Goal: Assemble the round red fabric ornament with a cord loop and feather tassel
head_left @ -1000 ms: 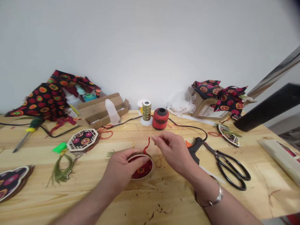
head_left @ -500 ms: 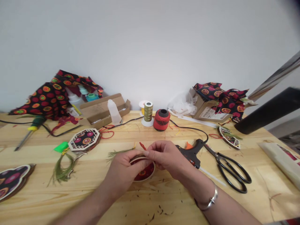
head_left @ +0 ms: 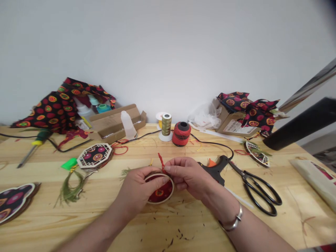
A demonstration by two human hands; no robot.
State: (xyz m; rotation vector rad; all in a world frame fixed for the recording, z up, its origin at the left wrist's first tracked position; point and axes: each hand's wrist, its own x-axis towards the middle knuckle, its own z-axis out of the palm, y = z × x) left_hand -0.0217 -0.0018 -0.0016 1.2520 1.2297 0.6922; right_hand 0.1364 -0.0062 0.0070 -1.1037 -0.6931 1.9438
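My left hand grips a round, wood-rimmed ornament faced with dark red patterned fabric, its thumb lying across the upper face. At the ornament's top edge, my right hand pinches a red cord, whose end sticks up above the fingers. The other right fingers curl beside the rim. Behind my left hand, part of an olive tassel lies on the table. A black glue gun rests just past my right hand.
Black-handled scissors lie to the right. Red thread and olive thread spools stand at the back. An octagonal ornament, a screwdriver and a cardboard box are on the left. Dark scraps dot the wooden table.
More of the red cord now stands up above the ornament, and my right fingers have shifted slightly. The left thumb covers less of the fabric face, so more of it shows.
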